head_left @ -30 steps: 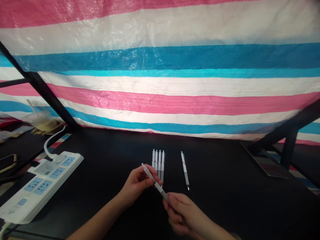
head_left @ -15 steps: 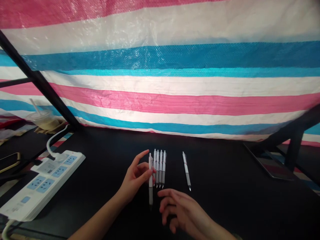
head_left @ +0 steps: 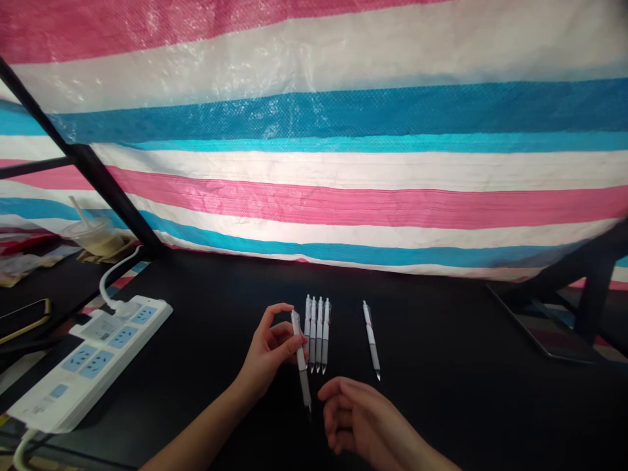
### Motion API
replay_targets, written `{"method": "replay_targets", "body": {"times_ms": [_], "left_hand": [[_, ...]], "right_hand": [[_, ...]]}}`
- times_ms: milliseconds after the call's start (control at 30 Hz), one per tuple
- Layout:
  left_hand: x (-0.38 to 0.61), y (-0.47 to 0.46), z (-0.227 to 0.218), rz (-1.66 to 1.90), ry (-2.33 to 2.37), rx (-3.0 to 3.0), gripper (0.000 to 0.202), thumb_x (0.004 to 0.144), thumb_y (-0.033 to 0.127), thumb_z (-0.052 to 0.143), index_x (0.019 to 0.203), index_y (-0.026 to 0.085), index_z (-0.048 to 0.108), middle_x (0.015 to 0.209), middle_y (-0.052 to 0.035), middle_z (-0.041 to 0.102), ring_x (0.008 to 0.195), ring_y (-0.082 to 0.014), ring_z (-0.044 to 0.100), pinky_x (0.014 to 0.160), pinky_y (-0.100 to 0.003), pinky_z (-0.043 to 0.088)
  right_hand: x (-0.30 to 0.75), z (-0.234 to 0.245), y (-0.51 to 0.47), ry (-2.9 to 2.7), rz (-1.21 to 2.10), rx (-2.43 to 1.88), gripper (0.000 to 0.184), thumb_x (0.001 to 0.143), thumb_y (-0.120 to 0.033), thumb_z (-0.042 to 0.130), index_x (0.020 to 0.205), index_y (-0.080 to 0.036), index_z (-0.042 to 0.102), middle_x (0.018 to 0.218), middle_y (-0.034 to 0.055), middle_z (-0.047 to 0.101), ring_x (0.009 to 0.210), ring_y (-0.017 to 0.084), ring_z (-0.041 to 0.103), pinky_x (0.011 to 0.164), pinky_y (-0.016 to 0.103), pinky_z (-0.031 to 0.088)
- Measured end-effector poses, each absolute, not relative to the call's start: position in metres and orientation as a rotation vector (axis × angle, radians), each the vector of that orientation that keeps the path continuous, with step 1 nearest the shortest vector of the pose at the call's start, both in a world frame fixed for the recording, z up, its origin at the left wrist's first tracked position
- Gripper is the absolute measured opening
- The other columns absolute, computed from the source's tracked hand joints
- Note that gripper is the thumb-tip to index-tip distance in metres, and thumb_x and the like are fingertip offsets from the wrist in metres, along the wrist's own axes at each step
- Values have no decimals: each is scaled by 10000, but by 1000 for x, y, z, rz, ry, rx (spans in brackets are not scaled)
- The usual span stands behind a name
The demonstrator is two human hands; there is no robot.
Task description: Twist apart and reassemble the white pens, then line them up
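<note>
My left hand (head_left: 269, 347) grips a white pen (head_left: 300, 353) with a grey grip section between thumb and fingers. Its index fingertip rests at the pen's top end, and the tip slants down toward me and to the right. Just right of that tip, my right hand (head_left: 360, 415) hovers with loosely curled fingers and nothing in it. Behind the held pen, several matching pens (head_left: 320, 333) lie side by side in a row, tips toward me; my left fingers partly cover the leftmost one. A single pen (head_left: 371, 340) lies apart on the right, slightly tilted.
A white power strip (head_left: 93, 366) with a plugged-in cord lies along the left of the black table (head_left: 432, 340). Beyond it are a phone (head_left: 24, 320) and a cup with a straw (head_left: 93, 235). A dark flat tablet-like device (head_left: 534, 327) lies right. Striped sheeting (head_left: 343, 203) hangs behind.
The held pen has gone from nearly upright to slanted, its tip swinging right. My index finger has lowered onto its top end. My right hand's fingers have curled in a little.
</note>
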State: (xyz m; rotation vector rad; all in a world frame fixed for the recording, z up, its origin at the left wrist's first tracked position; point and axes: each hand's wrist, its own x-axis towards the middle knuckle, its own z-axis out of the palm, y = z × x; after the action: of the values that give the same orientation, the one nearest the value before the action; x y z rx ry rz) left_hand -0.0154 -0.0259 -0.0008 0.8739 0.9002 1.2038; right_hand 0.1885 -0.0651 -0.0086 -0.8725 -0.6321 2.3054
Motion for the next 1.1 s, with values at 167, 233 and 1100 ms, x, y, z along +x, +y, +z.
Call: {"method": "replay_targets", "body": {"times_ms": [167, 233, 1100], "left_hand": [[-17, -26, -2, 1190, 917, 886, 513, 796, 229, 765, 1204, 264, 455, 791, 17, 675, 656, -166, 688, 613, -296, 579], [-18, -26, -2, 1180, 923, 893, 497, 790, 227, 770, 1183, 251, 468, 789, 14, 675, 653, -171, 691, 610, -303, 582], [-15, -23, 4, 1325, 1003, 748, 569, 801, 246, 750, 1269, 252, 426, 796, 2, 690, 664, -145, 656, 628, -274, 554]], "right_hand": [[188, -10, -66, -627, 2299, -887, 356, 840, -445, 647, 910, -97, 682, 692, 54, 664, 604, 153, 638, 589, 270, 455], [188, -10, -66, -623, 2299, -884, 360, 837, -451, 652, 906, -99, 681, 688, 51, 660, 601, 151, 634, 585, 267, 450], [188, -14, -66, -609, 2314, -903, 337, 794, -445, 704, 873, -118, 683, 668, 40, 651, 595, 144, 612, 569, 257, 432]]}}
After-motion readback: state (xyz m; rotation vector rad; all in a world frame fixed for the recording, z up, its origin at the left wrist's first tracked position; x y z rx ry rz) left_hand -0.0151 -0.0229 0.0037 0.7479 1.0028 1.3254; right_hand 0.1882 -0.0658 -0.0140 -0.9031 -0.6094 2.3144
